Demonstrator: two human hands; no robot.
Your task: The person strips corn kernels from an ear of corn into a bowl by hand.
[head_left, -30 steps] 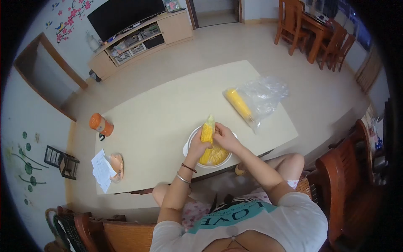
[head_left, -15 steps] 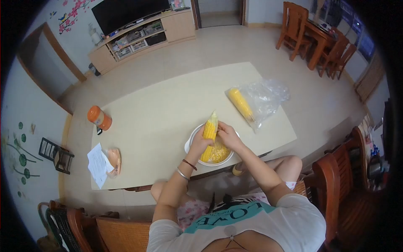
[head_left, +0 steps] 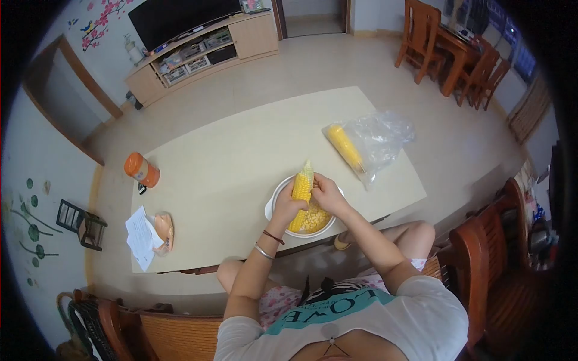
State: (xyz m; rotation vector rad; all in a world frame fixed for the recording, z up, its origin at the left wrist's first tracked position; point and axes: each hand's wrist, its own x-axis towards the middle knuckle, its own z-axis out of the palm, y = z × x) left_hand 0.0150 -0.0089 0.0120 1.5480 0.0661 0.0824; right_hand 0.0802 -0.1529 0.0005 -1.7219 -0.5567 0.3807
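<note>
My left hand is wrapped round an ear of yellow corn, which it holds tilted over a white bowl, pale tip upward. My right hand touches the corn's right side near the top with bent fingers; its fingertips are partly hidden, and I cannot make out what is between them. Loose yellow kernels lie in the bowl under both hands. Beyond the bowl, to the right, a clear plastic bag with more yellow corn in it rests on the pale table.
An orange-lidded jar stands at the table's left end. Papers and a clear container with something orange-pink lie nearer me. Wooden chairs and a TV cabinet are farther off.
The view has shifted slightly. My left hand keeps its hold on the corn, and my right hand's fingers have moved a little along its upper side.
</note>
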